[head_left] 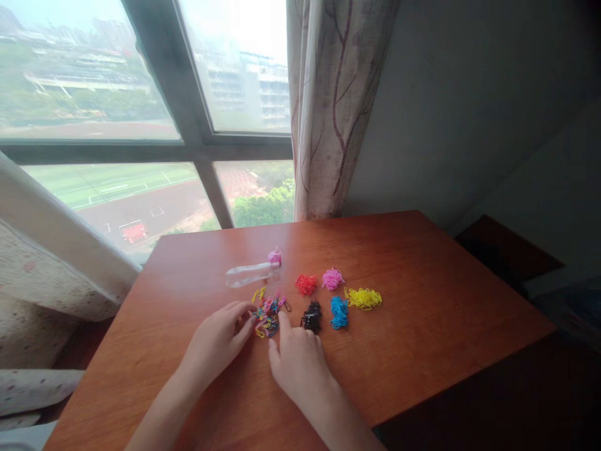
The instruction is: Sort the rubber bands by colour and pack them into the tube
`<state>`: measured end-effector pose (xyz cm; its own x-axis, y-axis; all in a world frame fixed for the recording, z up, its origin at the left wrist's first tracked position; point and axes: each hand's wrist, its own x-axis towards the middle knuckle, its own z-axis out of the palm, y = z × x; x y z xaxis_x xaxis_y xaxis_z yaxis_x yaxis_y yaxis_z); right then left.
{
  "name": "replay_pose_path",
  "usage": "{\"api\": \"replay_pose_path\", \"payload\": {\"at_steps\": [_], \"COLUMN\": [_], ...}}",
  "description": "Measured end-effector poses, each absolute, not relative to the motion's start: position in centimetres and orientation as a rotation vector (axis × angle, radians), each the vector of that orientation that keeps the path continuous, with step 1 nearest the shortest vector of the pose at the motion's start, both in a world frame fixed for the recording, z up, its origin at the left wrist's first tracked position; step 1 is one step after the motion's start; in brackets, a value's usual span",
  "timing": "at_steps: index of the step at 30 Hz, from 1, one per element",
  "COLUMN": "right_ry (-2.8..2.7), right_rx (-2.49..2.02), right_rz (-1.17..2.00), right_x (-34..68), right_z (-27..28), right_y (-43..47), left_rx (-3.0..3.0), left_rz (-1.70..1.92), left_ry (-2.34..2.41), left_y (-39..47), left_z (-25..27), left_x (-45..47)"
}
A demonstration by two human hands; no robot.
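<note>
A mixed heap of small colourful rubber bands (268, 313) lies on the wooden table between my hands. At its left edge is my left hand (223, 329), thumb and fingers curved and slightly apart, touching the bands. My right hand (300, 357) rests at the heap's right side, index finger stretched onto the bands, thumb apart, other fingers curled. Sorted by colour to the right are a black pile (311, 317), a red pile (306, 285), a pink pile (333, 279), a blue pile (339, 312) and a yellow pile (363, 299).
Behind the heap lies a clear plastic container (251, 274), with a pink piece (275, 255) at its right end. The brown table (422, 332) reaches back to a window and a patterned curtain (328, 113). A grey wall (436, 125) stands on the right.
</note>
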<state>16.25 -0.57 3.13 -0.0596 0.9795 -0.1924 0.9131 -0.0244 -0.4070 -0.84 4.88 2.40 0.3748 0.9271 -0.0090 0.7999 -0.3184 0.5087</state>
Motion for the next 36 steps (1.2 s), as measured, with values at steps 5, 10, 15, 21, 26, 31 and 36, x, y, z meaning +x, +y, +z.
{"api": "replay_pose_path", "payload": {"at_steps": [5, 10, 15, 21, 26, 31, 36], "right_ry": [-2.046, -2.042, -2.049, -2.073, -2.053, -2.025, -1.991], "right_rx": [-2.011, -1.965, -1.967, -1.989, -1.957, -1.914, -1.862], "right_rz": [0.649, 0.57, 0.454, 0.377, 0.331, 0.332, 0.349], "right_x": [16.9, 17.0, 16.3, 15.9, 16.1, 16.4, 16.6], "right_z": [3.2, 2.7, 2.0, 1.2, 0.9, 1.0, 1.1], "right_y": [-0.8, -1.2, -0.7, -0.1, -0.1, 0.0, -0.1], "left_rx": [2.204, 2.196, 2.171, 2.142, 2.141, 2.146, 2.146], "left_rz": [0.482, 0.565, 0.563, 0.532, 0.535, 0.528, 0.517], "left_ry": [1.572, 1.619, 1.575, 1.568, 1.558, 1.56, 1.565], "left_y": [3.9, 2.3, 1.3, 1.2, 1.2, 1.1, 1.0], "left_z": [2.0, 1.3, 0.5, 0.3, 0.4, 0.4, 0.6], "left_x": [-1.4, -1.7, -1.5, -1.4, -1.3, -1.2, -1.2]}}
